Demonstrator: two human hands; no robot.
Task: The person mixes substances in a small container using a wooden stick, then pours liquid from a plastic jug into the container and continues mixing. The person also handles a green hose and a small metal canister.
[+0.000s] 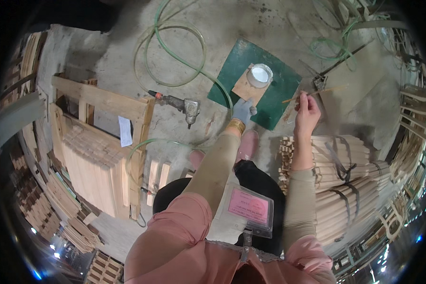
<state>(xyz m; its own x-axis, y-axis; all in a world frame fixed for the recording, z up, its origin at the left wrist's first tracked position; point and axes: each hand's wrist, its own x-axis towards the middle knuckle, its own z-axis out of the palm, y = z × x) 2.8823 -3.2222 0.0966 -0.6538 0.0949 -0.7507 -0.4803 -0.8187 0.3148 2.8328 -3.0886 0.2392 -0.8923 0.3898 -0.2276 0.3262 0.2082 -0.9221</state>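
Observation:
My left hand [244, 111], in a grey glove, grips the near edge of a small wooden board [244, 86]. On the board's far end stands a round tub [260, 75] with white stuff inside. Beneath them a dark green sheet [279, 102] lies on the floor. To the right, my bare right hand [307, 111] is raised with its fingers pinched on a thin brownish stick [288, 100]. The stick points across toward the board, apart from the tub; its right end is blurred.
Left of my feet lie an air impact wrench [190, 110] and a looped green hose [201, 71]. A wooden crate [99, 99] of stacked slats stands farther left. Strapped bundles of wooden sticks [341, 161] lie on the right, with a flat tan sheet [359, 71] beyond.

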